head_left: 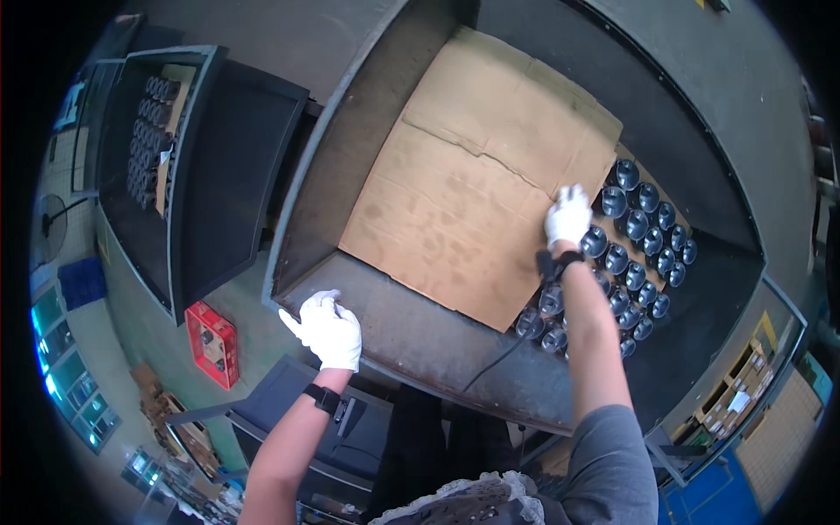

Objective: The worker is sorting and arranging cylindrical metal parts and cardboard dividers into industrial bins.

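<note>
My right hand (pixel 569 217), in a white glove, is at the right edge of a large brown cardboard sheet (pixel 446 219), its fingers pointing away from me and a little apart. Beside it, on the right, stand several dark, shiny cylindrical metal parts (pixel 637 225) with open round tops, arranged in rows. My left hand (pixel 331 332), also gloved in white, hovers near the bin's front left rim with thumb and fingers apart, holding nothing. The sheet has a crease across it and darker stains, and covers much of the grey metal bin (pixel 420 319). What lies beneath it is hidden.
Another dark metal bin (pixel 232 166) with rows of similar parts stands at the left. A red plastic crate (pixel 212 345) is on the floor below it. A dark cable (pixel 494 363) runs over the bin's front near my right forearm. Stacked cartons (pixel 735 389) are at the lower right.
</note>
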{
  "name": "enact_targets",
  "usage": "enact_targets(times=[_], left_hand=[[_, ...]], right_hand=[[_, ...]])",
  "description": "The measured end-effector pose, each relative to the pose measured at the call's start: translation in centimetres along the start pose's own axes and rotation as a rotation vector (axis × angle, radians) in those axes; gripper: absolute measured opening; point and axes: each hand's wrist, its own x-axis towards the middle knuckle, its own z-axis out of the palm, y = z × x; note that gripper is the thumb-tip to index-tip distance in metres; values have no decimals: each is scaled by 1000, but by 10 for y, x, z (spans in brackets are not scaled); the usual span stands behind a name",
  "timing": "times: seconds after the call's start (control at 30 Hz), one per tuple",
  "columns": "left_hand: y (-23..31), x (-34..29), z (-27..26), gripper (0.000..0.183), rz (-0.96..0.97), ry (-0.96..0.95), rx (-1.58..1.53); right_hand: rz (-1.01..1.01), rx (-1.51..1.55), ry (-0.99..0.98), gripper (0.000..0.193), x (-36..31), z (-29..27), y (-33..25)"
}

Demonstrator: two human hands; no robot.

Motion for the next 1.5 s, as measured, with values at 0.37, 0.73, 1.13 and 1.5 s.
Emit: enact_targets(times=[0.37, 0.73, 1.13, 1.5], left_hand=[[-16, 4, -11, 20, -91, -192, 70], [-94, -95, -101, 17, -36, -229, -665], [-305, -508, -9, 26, -526, -867, -320], [-256, -547, 5, 21, -646, -517, -407]], right_hand=[[-623, 710, -1075, 41, -224, -65, -141], [-834, -60, -322, 24, -171, -40, 93], [-905, -158, -142, 16, -262, -35, -67], [-509, 518, -269, 33, -295, -158, -193]])
